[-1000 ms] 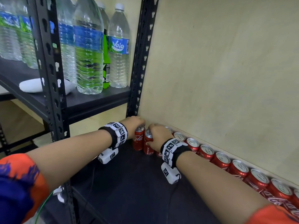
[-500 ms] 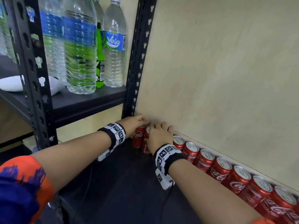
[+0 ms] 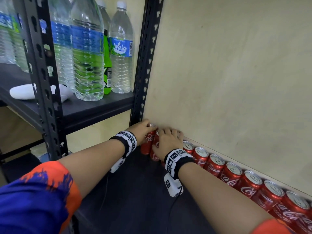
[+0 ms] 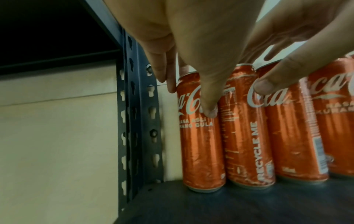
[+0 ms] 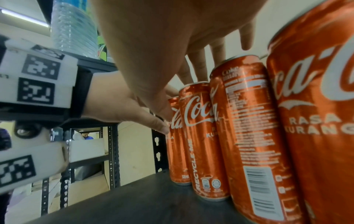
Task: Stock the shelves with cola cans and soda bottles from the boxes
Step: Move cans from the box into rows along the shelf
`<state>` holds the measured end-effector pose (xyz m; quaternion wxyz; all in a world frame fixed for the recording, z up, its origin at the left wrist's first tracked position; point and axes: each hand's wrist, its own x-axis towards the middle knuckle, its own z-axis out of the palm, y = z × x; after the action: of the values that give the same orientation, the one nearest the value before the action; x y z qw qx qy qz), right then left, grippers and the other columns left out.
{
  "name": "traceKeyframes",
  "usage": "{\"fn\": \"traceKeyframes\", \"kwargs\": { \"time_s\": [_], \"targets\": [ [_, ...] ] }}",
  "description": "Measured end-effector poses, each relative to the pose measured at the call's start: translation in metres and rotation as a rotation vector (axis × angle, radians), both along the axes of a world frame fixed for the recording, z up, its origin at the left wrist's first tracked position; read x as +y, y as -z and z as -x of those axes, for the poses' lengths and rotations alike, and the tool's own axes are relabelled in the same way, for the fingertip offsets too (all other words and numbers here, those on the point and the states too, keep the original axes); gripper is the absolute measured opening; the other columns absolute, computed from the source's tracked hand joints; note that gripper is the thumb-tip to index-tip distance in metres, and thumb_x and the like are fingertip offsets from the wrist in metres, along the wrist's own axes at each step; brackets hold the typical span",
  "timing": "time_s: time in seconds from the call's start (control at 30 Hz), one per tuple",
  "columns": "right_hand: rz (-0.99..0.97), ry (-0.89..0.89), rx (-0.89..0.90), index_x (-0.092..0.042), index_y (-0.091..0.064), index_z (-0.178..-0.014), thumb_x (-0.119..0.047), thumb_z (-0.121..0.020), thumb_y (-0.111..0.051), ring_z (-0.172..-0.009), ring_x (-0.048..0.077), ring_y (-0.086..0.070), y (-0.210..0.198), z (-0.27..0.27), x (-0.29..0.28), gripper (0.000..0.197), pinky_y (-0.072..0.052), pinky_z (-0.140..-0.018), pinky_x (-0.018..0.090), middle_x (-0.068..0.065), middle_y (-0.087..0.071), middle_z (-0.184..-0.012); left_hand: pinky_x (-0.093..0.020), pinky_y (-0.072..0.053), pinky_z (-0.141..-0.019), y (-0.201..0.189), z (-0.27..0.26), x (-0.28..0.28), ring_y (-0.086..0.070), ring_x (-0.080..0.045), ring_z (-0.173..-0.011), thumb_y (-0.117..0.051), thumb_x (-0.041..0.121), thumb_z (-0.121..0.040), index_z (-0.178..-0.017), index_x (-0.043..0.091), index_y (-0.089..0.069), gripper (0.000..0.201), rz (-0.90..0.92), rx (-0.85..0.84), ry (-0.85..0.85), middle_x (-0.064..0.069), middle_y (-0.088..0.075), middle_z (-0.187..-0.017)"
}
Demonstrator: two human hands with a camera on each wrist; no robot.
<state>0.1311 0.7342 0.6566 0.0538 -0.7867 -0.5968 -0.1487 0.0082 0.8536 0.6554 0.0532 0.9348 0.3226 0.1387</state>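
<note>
"Coca-Cola" and "RECYCLE ME" on cans, "Waig" on bottle

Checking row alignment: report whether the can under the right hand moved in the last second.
Yes: the Coca-Cola can went back toward the wall, into line with the row of cans.

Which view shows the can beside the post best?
Left wrist: the can shows nearly whole, down to its base. In head, the left hand covers its top; right wrist shows only a strip behind its neighbour.
</note>
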Motion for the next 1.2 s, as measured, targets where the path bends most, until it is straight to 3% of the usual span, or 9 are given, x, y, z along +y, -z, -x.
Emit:
{"fn": "traceKeyframes", "kwargs": {
  "time_s": [0.07, 0.17, 0.37, 0.53, 0.67, 0.77, 0.87, 0.97, 1.2],
  "targets": [
    [0.011, -0.001, 0.053, -0.019, -0.041, -0.148, -0.053, -0.086, -0.054, -0.137, 0.033, -0.036, -0.005, -0.001, -0.006, 0.072, -0.021, -0.117, 0.053, 0.007, -0.046, -0.147, -0.026, -0.044, -0.098, 0.0, 0.003, -0.005, -0.052, -0.02, -0.115, -0.074, 0.023, -0.087, -0.153, 0.034, -0.039, 0.075, 0.015, -0.034, 0.003, 0.0, -0.039, -0.135],
    [0.005, -0.003, 0.127, -0.019, -0.045, -0.144, -0.054, -0.087, -0.055, -0.136, 0.032, -0.04, -0.016, -0.004, -0.019, 0.068, -0.025, -0.117, 0.051, 0.007, -0.048, -0.146, -0.029, -0.044, -0.104, -0.005, 0.01, -0.013, -0.052, -0.021, -0.125, -0.076, 0.03, -0.085, -0.153, 0.03, -0.038, 0.078, 0.069, -0.061, 0.002, 0.001, -0.04, -0.143],
    [-0.114, -0.028, 0.287, -0.021, -0.036, -0.154, -0.057, -0.088, -0.058, -0.143, 0.028, -0.038, -0.042, -0.008, -0.055, 0.078, -0.026, -0.12, 0.05, 0.003, -0.042, -0.156, -0.033, -0.043, -0.11, -0.027, 0.031, -0.047, -0.049, -0.019, -0.13, -0.078, 0.037, -0.084, -0.156, 0.032, -0.029, 0.087, 0.117, -0.199, 0.058, 0.0, -0.036, -0.149],
    [-0.16, -0.041, 0.324, -0.019, -0.032, -0.157, -0.055, -0.09, -0.061, -0.142, 0.028, -0.039, -0.061, 0.0, -0.102, 0.081, -0.031, -0.118, 0.042, 0.006, -0.043, -0.156, -0.035, -0.039, -0.113, -0.048, 0.058, -0.09, -0.048, -0.019, -0.133, -0.074, 0.049, -0.085, -0.155, 0.03, -0.035, 0.082, 0.129, -0.324, 0.058, -0.002, -0.042, -0.148],
    [-0.147, -0.005, 0.326, -0.019, -0.032, -0.157, -0.058, -0.09, -0.06, -0.14, 0.03, -0.043, -0.066, 0.012, -0.143, 0.083, -0.035, -0.116, 0.04, 0.008, -0.045, -0.155, -0.035, -0.04, -0.111, -0.062, 0.089, -0.127, -0.05, -0.018, -0.13, -0.068, 0.054, -0.088, -0.147, 0.026, -0.046, 0.068, 0.135, -0.303, 0.057, -0.002, -0.05, -0.141],
    [-0.132, 0.03, 0.303, -0.018, -0.03, -0.158, -0.06, -0.09, -0.059, -0.142, 0.027, -0.041, -0.065, 0.027, -0.175, 0.085, -0.033, -0.117, 0.038, 0.008, -0.043, -0.156, -0.034, -0.038, -0.112, -0.061, 0.116, -0.147, -0.045, -0.019, -0.135, -0.062, 0.059, -0.09, -0.151, 0.029, -0.039, 0.072, 0.165, -0.229, 0.023, -0.001, -0.048, -0.147],
    [-0.116, 0.064, 0.267, -0.019, -0.03, -0.157, -0.062, -0.09, -0.057, -0.141, 0.028, -0.042, -0.058, 0.046, -0.206, 0.084, -0.033, -0.116, 0.037, 0.008, -0.046, -0.154, -0.035, -0.04, -0.11, -0.051, 0.142, -0.161, -0.047, -0.021, -0.134, -0.055, 0.069, -0.088, -0.153, 0.029, -0.037, 0.078, 0.188, -0.159, -0.022, -0.001, -0.044, -0.151],
    [-0.096, 0.105, 0.276, -0.02, -0.028, -0.158, -0.066, -0.09, -0.053, -0.142, 0.026, -0.041, -0.046, 0.07, -0.238, 0.086, -0.036, -0.116, 0.039, 0.007, -0.045, -0.155, -0.031, -0.036, -0.11, -0.039, 0.168, -0.172, -0.046, -0.022, -0.136, -0.056, 0.064, -0.091, -0.152, 0.027, -0.039, 0.074, 0.246, -0.152, 0.007, -0.003, -0.044, -0.152],
    [-0.027, 0.286, 0.359, -0.019, -0.025, -0.159, -0.064, -0.092, -0.055, -0.148, 0.022, -0.034, -0.011, 0.13, -0.313, 0.087, -0.031, -0.12, 0.038, 0.004, -0.037, -0.161, -0.036, -0.036, -0.114, 0.001, 0.216, -0.198, -0.041, -0.023, -0.141, -0.055, 0.069, -0.088, -0.152, 0.024, -0.039, 0.08, 0.317, -0.028, 0.07, -0.002, -0.038, -0.157]
  ]
}}
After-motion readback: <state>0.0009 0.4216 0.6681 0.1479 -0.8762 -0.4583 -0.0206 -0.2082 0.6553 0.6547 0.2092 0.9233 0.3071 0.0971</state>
